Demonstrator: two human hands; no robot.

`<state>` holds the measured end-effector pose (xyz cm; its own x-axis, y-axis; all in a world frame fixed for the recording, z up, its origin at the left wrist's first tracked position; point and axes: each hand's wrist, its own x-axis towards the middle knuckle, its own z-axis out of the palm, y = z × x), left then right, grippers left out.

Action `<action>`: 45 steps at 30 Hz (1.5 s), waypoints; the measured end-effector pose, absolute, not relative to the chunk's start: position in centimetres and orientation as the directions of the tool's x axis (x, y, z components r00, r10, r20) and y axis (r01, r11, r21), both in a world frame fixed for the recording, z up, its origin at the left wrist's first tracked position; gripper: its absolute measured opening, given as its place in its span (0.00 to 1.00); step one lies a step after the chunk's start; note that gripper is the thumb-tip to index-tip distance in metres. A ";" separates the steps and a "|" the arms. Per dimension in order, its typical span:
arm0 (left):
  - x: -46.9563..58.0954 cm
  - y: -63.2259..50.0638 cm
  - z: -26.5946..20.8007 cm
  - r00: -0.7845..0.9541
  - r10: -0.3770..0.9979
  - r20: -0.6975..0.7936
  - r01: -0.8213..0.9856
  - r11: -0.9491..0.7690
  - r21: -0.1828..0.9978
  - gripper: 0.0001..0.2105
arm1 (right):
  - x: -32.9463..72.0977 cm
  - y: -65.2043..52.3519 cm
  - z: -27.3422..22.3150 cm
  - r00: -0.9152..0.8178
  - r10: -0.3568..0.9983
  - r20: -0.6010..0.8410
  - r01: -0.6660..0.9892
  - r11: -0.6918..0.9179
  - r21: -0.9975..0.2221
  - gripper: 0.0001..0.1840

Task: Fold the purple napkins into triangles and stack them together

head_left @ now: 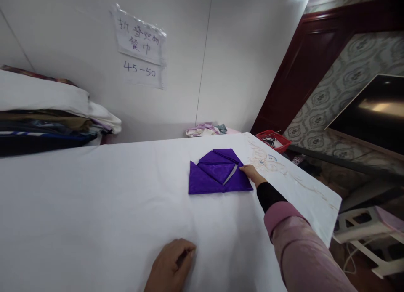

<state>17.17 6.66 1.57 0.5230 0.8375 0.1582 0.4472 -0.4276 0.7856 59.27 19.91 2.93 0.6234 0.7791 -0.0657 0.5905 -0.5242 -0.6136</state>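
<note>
A purple cloth napkin (pixel 217 172), folded into a flat shape with pointed corners and a pocket-like middle, lies on the white tablecloth (pixel 94 199). A thin pale grey strip (pixel 230 174) shows along one fold on its right side. At the napkin's right edge my right hand (pixel 251 174) pinches the fabric between thumb and fingers. Nearer to me, at the bottom of the view, my left hand (pixel 173 264) rests on the cloth with its fingers curled in, apart from the napkin. Nothing shows in it.
Stacked folded fabrics (pixel 47 111) stand at the left by the wall. Crumpled cloths (pixel 206 129) lie at the back edge, and a red basket (pixel 274 141) stands at the far right corner. Handwritten paper signs (pixel 140 48) hang on the wall. A plastic stool (pixel 369 229) is on the right.
</note>
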 end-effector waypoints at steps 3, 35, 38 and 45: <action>17.1 6.6 1.7 0.527 0.835 0.159 0.451 -0.434 0.780 0.09 | 59.1 20.1 2.6 0.615 0.788 -0.027 0.645 -0.522 -0.559 0.10; 17.1 6.7 0.9 0.537 0.834 0.129 0.452 -0.413 0.791 0.10 | 59.7 16.2 1.8 0.634 0.746 0.205 0.730 -0.489 -0.478 0.22; 17.1 6.7 0.8 0.531 0.837 0.134 0.456 -0.415 0.787 0.10 | 60.2 17.5 1.9 0.646 0.735 0.206 0.725 -0.505 -0.470 0.22; 17.1 6.7 0.5 0.547 0.822 0.161 0.445 -0.448 0.775 0.09 | 60.2 20.0 1.6 0.618 0.771 0.156 0.739 -0.501 -0.452 0.20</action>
<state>17.07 6.74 0.49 0.5466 0.8218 0.1612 0.4451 -0.4481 0.7753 60.23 19.95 1.60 0.6176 0.7709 0.1556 0.7386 -0.5006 -0.4516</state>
